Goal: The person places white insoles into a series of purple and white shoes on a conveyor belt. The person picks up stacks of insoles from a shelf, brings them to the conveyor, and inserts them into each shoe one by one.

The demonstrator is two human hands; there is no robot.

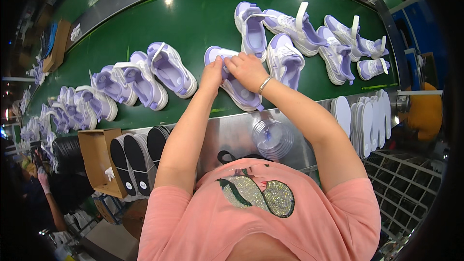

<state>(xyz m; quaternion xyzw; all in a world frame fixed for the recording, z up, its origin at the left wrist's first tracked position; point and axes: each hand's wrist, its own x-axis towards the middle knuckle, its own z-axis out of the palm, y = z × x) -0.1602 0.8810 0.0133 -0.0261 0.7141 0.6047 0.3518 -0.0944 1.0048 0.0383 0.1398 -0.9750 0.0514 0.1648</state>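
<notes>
Green belt (203, 19) bare beyond shoe (237, 93), metal edge (220, 137) near heel. Shoe lilac-white, toe away; left hand (211, 74), right hand (249, 71): grips pinching shoe.

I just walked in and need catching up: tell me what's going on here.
A person in a pink top has the left hand and right hand on a lavender-and-white shoe, around its opening. It lies on the green work surface, with similar shoes to either side. Pale insoles stand nearer the person, at right.
</notes>
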